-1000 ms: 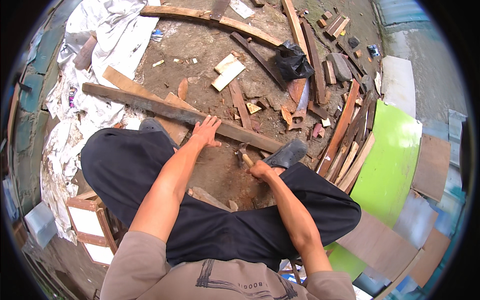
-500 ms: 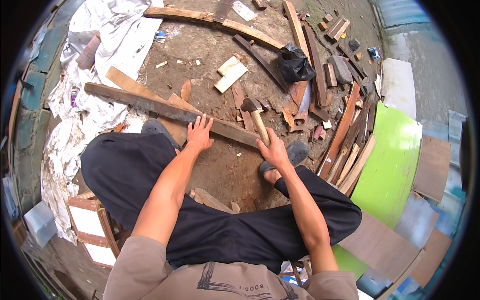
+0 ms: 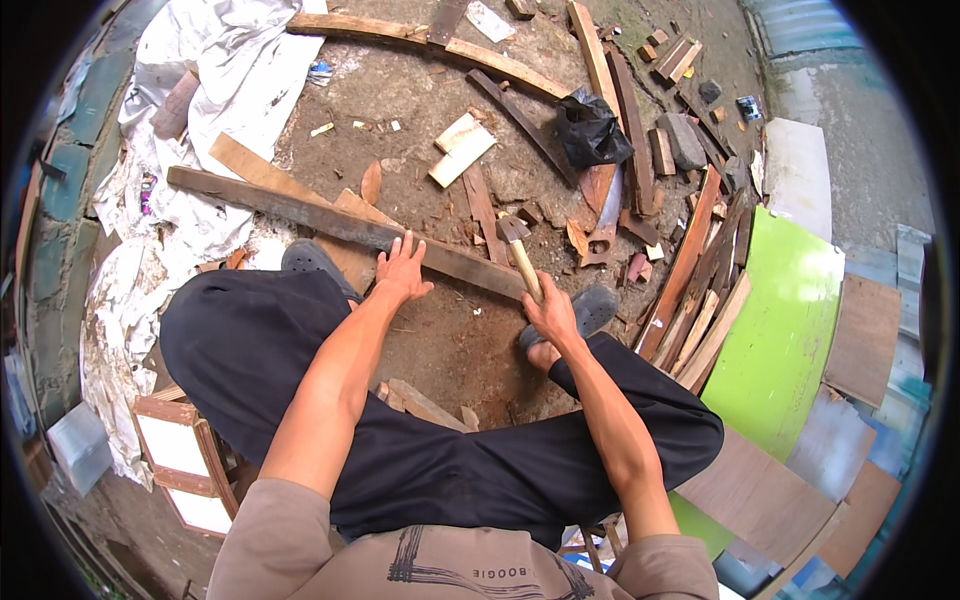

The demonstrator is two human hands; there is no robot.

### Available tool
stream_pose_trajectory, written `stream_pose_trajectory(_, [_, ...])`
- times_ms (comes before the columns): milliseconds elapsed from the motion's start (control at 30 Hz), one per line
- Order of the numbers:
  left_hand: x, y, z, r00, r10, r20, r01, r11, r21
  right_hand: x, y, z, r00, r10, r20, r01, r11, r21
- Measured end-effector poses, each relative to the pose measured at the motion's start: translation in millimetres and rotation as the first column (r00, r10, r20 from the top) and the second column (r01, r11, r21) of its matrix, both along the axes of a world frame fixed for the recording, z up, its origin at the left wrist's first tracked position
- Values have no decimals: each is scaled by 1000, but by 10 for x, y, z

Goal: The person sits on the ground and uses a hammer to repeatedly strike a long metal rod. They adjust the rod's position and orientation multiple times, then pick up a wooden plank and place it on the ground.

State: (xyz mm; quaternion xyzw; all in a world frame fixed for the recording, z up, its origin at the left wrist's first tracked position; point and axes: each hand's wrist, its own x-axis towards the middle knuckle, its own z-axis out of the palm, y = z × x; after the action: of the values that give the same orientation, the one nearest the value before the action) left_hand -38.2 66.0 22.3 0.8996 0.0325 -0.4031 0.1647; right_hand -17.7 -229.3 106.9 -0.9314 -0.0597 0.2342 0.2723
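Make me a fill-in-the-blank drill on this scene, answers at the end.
1. The right hand grips the hammer by its ____.
2. The left hand rests, fingers spread, on a long beam made of ____.
3. The plastic bag near the handsaw is ____ in colour.
4. The large bright panel on the right side is ____ in colour.

Missing words: handle; wood; black; green.
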Motion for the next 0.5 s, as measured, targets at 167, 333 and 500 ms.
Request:
stream_pose_trajectory(167, [27, -2, 5, 1000, 8, -16, -8, 1000, -3, -41, -9, -144, 998, 60, -23, -59, 997, 42])
stream_pose_trajectory(333, [97, -21, 8, 998, -6, -57, 5, 1000, -27, -39, -101, -507, 985, 107, -135, -132, 973, -188])
stream_pose_trajectory(500, [50, 0, 25, 997, 4, -83, -5, 1000, -4, 76, 86, -168, 998, 32, -54, -36, 996, -86])
